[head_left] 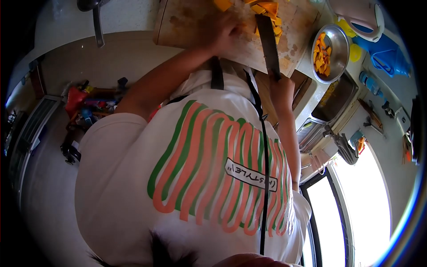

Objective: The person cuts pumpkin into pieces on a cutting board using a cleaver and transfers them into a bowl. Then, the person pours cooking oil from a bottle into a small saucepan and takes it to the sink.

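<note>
Nearest the body, the right hand is at the board's near edge, its grip closed around the handle of a broad knife. The blade slants away over the cutting board, its far end over or just beside a heap of orange chunks; whether steel meets them I cannot tell. Farther left, the left hand is over the board near the chunks, blurred, so how far its grip is open and whether it has hold of anything cannot be told.

The likeliest trouble is a cut: the left fingers are on the blade's side of the board, and a hard or rocking chunk could turn the edge toward them. Loose chunks crowding the blade could also be pushed off the far side.

As for edges, the board's near left corner seems to reach past the front of the worktop, so hard pressure there could tip it. The bare left part of the board gives the most room. Off its right edge, a metal bowl holding orange pieces narrows any sideways swing, with the sink close by; farther out stands a pale jug.
</note>
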Demonstrator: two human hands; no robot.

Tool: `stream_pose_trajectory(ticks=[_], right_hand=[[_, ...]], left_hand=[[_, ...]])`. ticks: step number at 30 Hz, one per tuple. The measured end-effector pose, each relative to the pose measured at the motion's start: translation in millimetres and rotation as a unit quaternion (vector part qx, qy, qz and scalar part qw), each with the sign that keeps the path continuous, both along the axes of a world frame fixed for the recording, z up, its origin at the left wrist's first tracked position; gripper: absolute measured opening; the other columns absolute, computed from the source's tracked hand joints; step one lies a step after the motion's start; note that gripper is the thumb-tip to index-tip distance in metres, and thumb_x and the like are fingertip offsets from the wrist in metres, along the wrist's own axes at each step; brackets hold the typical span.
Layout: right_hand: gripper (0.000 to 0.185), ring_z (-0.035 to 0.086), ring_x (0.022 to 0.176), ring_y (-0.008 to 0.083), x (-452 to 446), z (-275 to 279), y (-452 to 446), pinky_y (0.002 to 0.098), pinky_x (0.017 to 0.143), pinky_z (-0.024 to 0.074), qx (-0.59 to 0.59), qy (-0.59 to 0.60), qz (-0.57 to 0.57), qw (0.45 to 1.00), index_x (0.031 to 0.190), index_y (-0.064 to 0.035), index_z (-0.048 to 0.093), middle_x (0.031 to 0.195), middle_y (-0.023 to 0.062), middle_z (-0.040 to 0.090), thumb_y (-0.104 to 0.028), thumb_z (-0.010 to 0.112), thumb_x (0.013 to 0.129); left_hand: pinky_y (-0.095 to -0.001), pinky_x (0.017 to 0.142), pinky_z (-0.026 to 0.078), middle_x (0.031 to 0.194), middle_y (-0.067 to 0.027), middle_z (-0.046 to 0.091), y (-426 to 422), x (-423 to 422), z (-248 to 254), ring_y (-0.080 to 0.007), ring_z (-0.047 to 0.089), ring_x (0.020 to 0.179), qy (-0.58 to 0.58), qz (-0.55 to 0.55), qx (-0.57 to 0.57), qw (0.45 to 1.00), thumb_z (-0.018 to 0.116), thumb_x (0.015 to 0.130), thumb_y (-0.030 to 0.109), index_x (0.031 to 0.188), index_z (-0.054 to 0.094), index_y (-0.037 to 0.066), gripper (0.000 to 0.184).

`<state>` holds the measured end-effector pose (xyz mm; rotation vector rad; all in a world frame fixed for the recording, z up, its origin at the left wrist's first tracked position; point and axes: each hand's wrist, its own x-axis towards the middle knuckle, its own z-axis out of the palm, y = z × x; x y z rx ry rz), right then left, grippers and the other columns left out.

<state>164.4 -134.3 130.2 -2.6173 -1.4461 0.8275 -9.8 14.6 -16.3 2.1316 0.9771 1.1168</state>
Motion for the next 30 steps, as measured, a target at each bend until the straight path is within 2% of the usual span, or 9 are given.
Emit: stream_pose_trajectory(ticks=[3, 10, 19, 22, 25, 28, 30], right_hand=[[0.032, 0.063, 0.069, 0.0432, -5.0, -3.9, 3.0, 0.0476, 0.061, 0.0509, 0.007, 0.01, 0.009, 1.0, 0.084, -0.0011, 0.07, 0.073, 0.0236, 0.064, -0.03, 0.06, 0.093], [0.032, 0.064, 0.072, 0.0441, -8.9, -6.3, 7.6, 0.0504, 0.065, 0.0523, -0.019, 0.002, 0.028, 0.999, 0.086, -0.0024, 0.07, 0.076, 0.024, 0.065, -0.031, 0.058, 0.093], [0.032, 0.065, 0.083, 0.0438, -4.3, -15.5, 26.7, 0.0498, 0.072, 0.0528, -0.127, 0.006, 0.055, 0.99, 0.088, -0.0011, 0.07, 0.084, 0.0252, 0.066, -0.029, 0.056, 0.094], [0.033, 0.065, 0.082, 0.0438, 4.9, -21.2, 29.5, 0.0494, 0.073, 0.053, -0.1, 0.021, 0.085, 0.991, 0.088, -0.0005, 0.071, 0.084, 0.0257, 0.066, -0.029, 0.055, 0.094], [0.034, 0.065, 0.082, 0.0436, -8.9, -4.7, 27.8, 0.0486, 0.073, 0.0531, -0.075, 0.007, 0.026, 0.997, 0.087, -0.0006, 0.071, 0.084, 0.0259, 0.066, -0.029, 0.055, 0.094], [0.034, 0.064, 0.082, 0.0439, -16.7, 2.8, 21.5, 0.0485, 0.072, 0.0533, -0.081, 0.01, 0.006, 0.997, 0.087, -0.0009, 0.071, 0.084, 0.0255, 0.066, -0.03, 0.054, 0.095], [0.034, 0.064, 0.081, 0.0441, -13.0, -12.4, 17.7, 0.049, 0.071, 0.0532, -0.118, 0.003, 0.025, 0.993, 0.087, -0.001, 0.071, 0.083, 0.0251, 0.067, -0.03, 0.054, 0.095]], left_hand=[[-0.0381, 0.074, 0.054, 0.09, -0.0079, 0.068, 9.4, -14.8, 16.9, -0.0286, 0.066, 0.084, 0.036, -0.01, -0.045, 0.998, 0.077, 0.078, 0.016, 0.093, 0.07, 0.01, 0.017], [-0.0362, 0.074, 0.053, 0.093, -0.0056, 0.07, 7.8, -19.4, 15.8, -0.0263, 0.067, 0.083, 0.02, -0.005, -0.014, 1.0, 0.078, 0.079, 0.018, 0.093, 0.071, 0.011, 0.016], [-0.0357, 0.073, 0.054, 0.091, -0.0059, 0.07, 7.1, -19.3, 15.1, -0.0257, 0.068, 0.083, 0.044, -0.015, 0.019, 0.999, 0.079, 0.078, 0.018, 0.094, 0.072, 0.01, 0.019], [-0.036, 0.073, 0.054, 0.091, -0.0058, 0.07, 7.4, -20.3, 16.6, -0.0251, 0.068, 0.083, 0.04, -0.007, 0.024, 0.999, 0.078, 0.079, 0.016, 0.095, 0.072, 0.01, 0.018], [-0.0362, 0.073, 0.054, 0.092, -0.0055, 0.07, 6.8, -20.2, 7.7, -0.0248, 0.068, 0.084, 0.024, 0.001, 0.038, 0.999, 0.077, 0.078, 0.014, 0.094, 0.072, 0.01, 0.017], [-0.0357, 0.074, 0.054, 0.092, -0.0052, 0.07, 5.2, -21.2, 8.9, -0.0244, 0.068, 0.084, 0.019, 0.005, 0.03, 0.999, 0.077, 0.078, 0.012, 0.094, 0.072, 0.01, 0.017], [-0.0355, 0.075, 0.054, 0.092, -0.0051, 0.07, 6.9, -20.2, 12.3, -0.0242, 0.068, 0.085, 0.024, 0.001, 0.033, 0.999, 0.077, 0.078, 0.012, 0.095, 0.072, 0.01, 0.018]])
